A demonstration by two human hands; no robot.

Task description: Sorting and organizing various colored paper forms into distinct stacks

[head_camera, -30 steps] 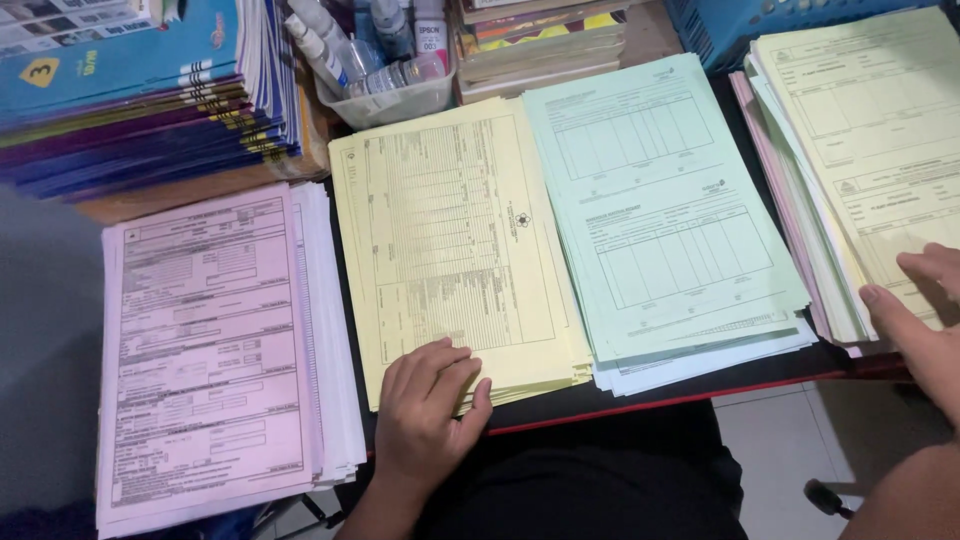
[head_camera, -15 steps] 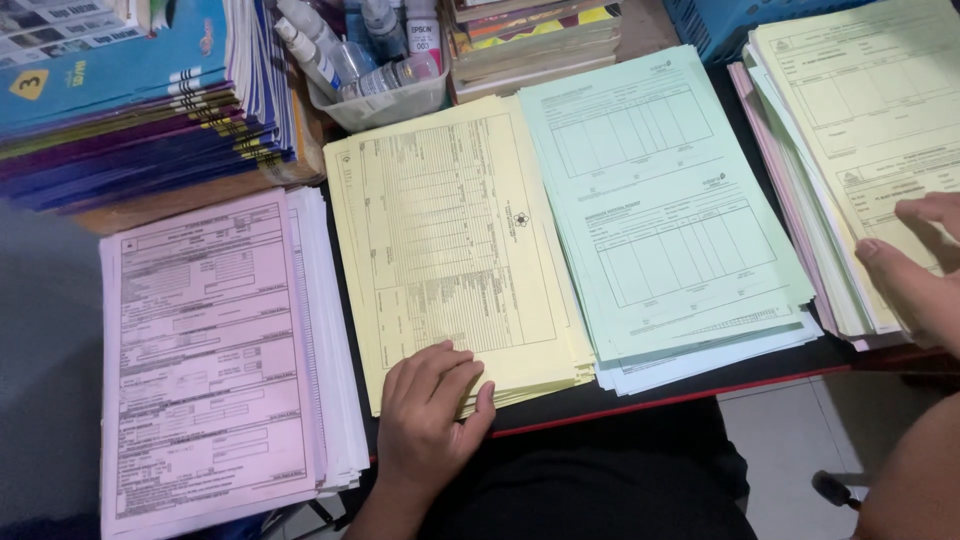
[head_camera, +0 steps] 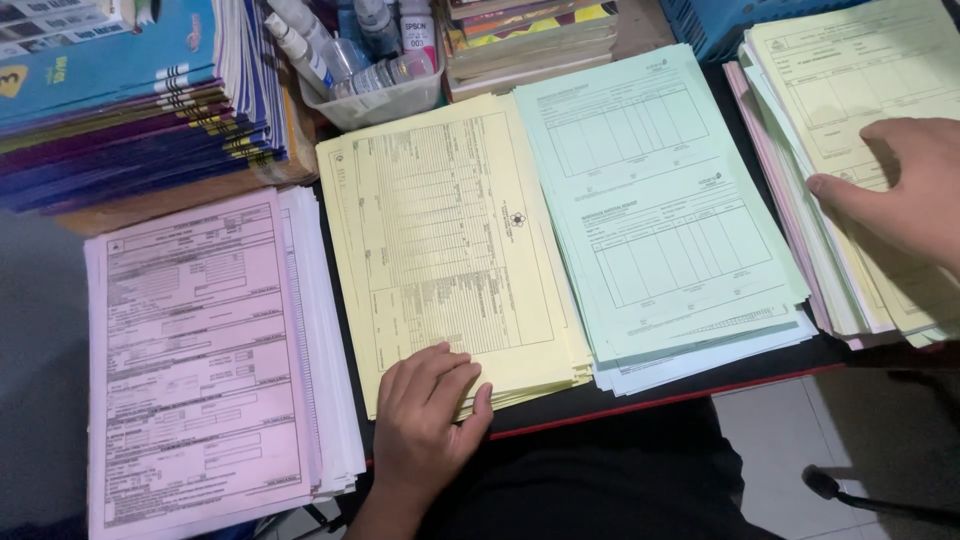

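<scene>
Our left hand (head_camera: 425, 415) lies flat on the near corner of the yellow form stack (head_camera: 445, 240), fingers (head_camera: 430, 372) pressed together and curled over the stack's front edge, pinching nothing. Our right hand (head_camera: 900, 190) rests on top of the pale yellow stack (head_camera: 850, 70) at the far right of the counter (head_camera: 640, 400); thumb sticks out to the left, fingers loosely spread on the top sheet, nothing gripped that we can see. Under that stack, pink and white sheets poke out at its left edge. Between the two hands sits the green form stack (head_camera: 660, 210), overlapping the right edge of the yellow one. Left of the yellow stack, just beside it, is the pink form stack (head_camera: 195, 350) with white sheets under it. Behind: a pile of blue and purple booklets (head_camera: 130, 110) at the back left, a clear tub (head_camera: 385, 100) of ink bottles (head_camera: 390, 70), and a blue basket (head_camera: 715, 25) at the back right.
</scene>
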